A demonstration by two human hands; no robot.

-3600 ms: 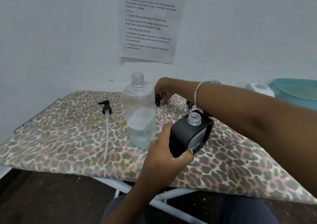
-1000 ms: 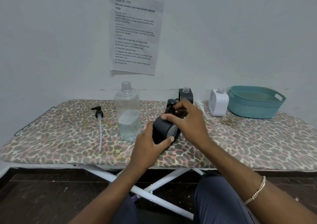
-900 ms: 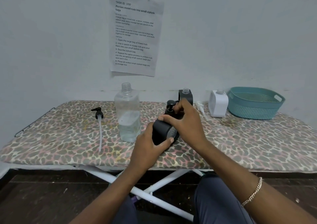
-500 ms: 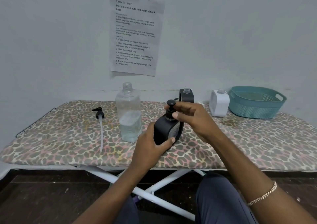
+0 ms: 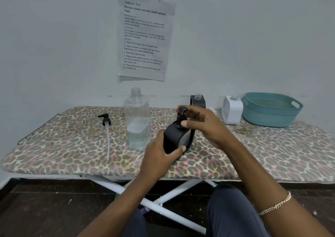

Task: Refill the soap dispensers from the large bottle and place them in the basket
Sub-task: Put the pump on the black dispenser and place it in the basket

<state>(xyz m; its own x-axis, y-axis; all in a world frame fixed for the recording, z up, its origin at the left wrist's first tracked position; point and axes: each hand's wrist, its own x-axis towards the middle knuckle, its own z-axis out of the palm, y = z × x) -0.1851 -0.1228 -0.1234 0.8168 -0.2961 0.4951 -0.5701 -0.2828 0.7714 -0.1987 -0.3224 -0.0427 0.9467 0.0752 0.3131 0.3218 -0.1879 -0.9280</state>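
Clear plastic large bottle; black dispenser matt. Teal plastic basket w/ perforated walls. Printed cloth board cover, paper wall sheet.

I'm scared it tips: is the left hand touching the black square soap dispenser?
Touching. Head view: left hand grips the black square soap dispenser, thumb pressed across its front.
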